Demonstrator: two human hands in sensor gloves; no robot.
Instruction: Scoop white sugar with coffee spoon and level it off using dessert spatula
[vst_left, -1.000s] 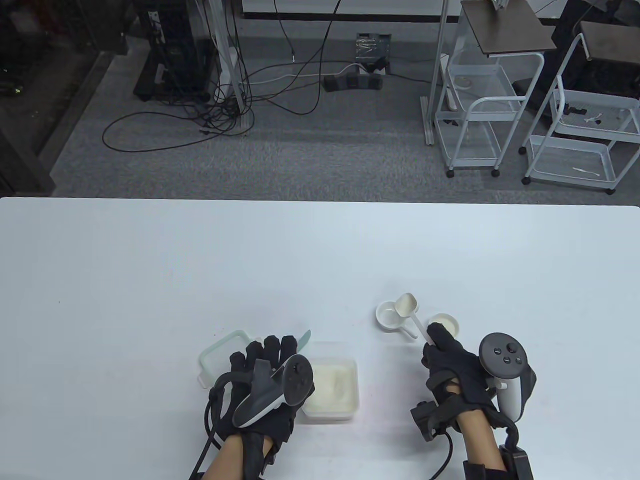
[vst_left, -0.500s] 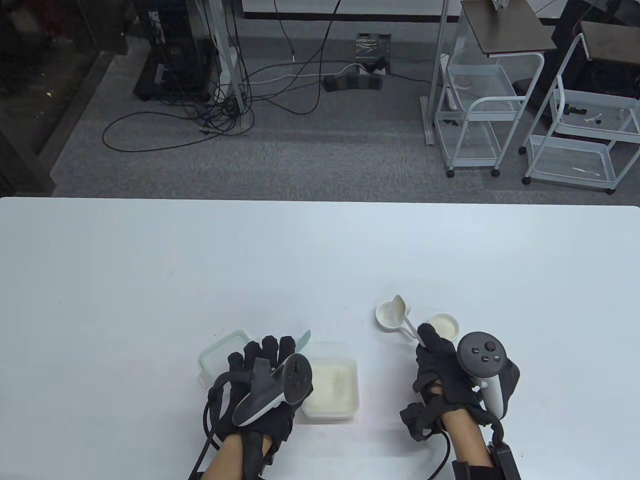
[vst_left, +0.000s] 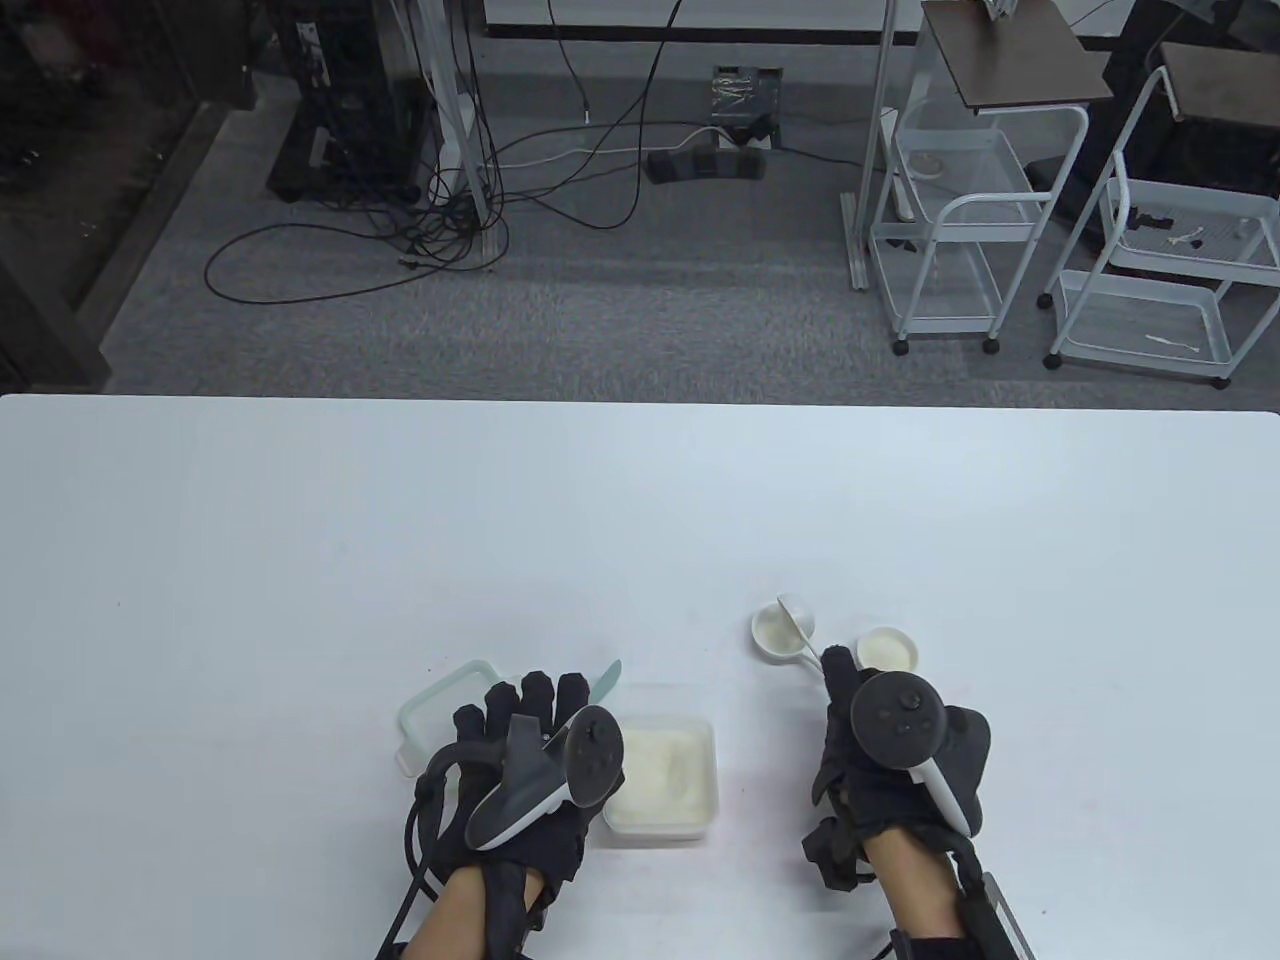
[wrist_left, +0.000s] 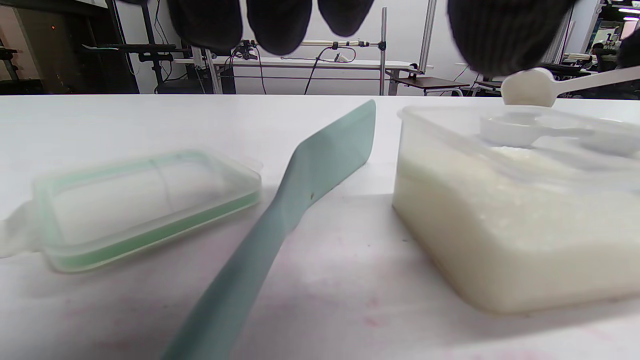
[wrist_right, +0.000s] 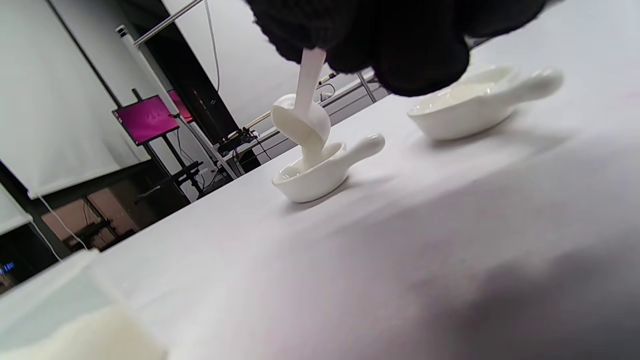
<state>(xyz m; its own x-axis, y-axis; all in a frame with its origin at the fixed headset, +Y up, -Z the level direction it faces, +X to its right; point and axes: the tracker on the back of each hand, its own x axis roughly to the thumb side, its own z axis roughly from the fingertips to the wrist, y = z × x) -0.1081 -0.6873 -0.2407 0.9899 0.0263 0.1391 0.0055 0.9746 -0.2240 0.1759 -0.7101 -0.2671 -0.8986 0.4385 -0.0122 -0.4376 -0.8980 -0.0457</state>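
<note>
no readable text, labels, brands or numbers on anything shown

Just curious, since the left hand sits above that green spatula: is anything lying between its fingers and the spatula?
Nothing visible. In the left wrist view the fingers hang over the spatula with only open space below. The lid lies to one side, the sugar tub to the other.

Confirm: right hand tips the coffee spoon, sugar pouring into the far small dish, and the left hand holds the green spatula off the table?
Not quite. The spatula lies flat on the table, the left hand above it, per the left wrist view. The right hand does pour from the coffee spoon into the far dish.
</note>
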